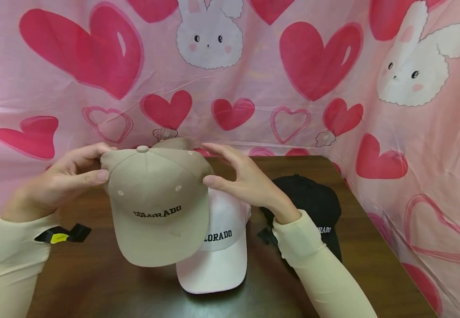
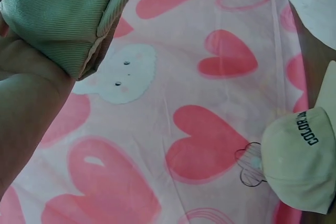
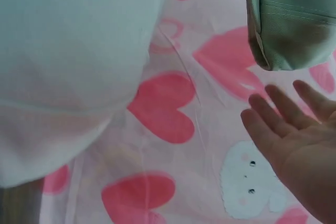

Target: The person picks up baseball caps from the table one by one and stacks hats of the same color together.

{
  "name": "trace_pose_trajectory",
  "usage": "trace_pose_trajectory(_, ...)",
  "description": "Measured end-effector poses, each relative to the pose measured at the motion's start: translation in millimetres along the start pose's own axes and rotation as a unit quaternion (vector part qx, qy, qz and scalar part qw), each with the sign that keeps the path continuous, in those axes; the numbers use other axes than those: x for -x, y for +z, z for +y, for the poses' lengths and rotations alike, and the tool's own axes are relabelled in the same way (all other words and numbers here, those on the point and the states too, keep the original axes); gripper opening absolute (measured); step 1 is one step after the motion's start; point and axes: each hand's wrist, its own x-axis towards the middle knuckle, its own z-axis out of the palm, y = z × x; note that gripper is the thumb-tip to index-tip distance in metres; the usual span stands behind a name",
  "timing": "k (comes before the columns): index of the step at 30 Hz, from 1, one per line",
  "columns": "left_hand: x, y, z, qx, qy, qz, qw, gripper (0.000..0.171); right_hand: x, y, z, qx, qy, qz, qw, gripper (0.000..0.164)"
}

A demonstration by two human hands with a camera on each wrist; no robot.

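A beige cap [image 1: 158, 185] lettered COLORADO is held up in front of me, brim down and toward me. My left hand [image 1: 71, 176] grips its left edge, thumb in front and fingers behind; in the left wrist view the cap's underside [image 2: 63, 19] hangs over that hand. Beside the cap's right edge is my right hand [image 1: 242, 176], fingers extended and spread. The right wrist view has those fingers [image 3: 283, 111] just off the cap's fabric [image 3: 299, 19]. Partly hidden behind the held cap, a white cap [image 1: 224, 260] with the same lettering stands on the table.
A second beige cap [image 2: 299, 166] sits farther back, its crown just showing above the held one in the head view. To the right, a black cap [image 1: 309, 198] rests on the brown wooden table [image 1: 373, 274], partly behind my right forearm. A pink heart-and-rabbit cloth [image 1: 254, 79] hangs behind.
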Motion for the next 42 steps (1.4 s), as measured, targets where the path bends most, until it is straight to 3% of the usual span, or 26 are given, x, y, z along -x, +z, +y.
trace_pose_trajectory(7, 6.3, 3.0, -7.0, -0.037, -0.045, 0.015, 0.9982, 0.047, -5, 11, 4, -0.066, 0.031, -0.045, 0.996, 0.06)
trace_pose_trajectory(12, 11.8, 1.7, -10.7, -0.047, -0.075, 0.019, 0.9959, 0.044, -10, 22, 5, -0.073, 0.031, -0.056, 0.995, 0.045)
trace_pose_trajectory(20, 23.8, -7.6, -10.1, -0.09, -0.177, 0.077, 0.9771, 0.038, -17, 40, 2, -0.067, 0.059, -0.036, 0.995, 0.032)
trace_pose_trajectory(27, 42.3, -22.6, -11.0, -0.076, -0.174, 0.11, 0.9758, 0.039, -29, 62, -13, -0.056, 0.104, -0.01, 0.993, 0.032)
trace_pose_trajectory(35, 78.4, -51.9, -22.8, 0.005, -0.141, 0.117, 0.983, 0.047, -55, 101, -23, -0.026, 0.134, -0.004, 0.991, 0.034)
trace_pose_trajectory(42, 109.2, -68.5, -38.5, -0.012, -0.21, 0.133, 0.9685, 0.045, -69, 132, -18, -0.007, 0.184, -0.018, 0.983, 0.038)
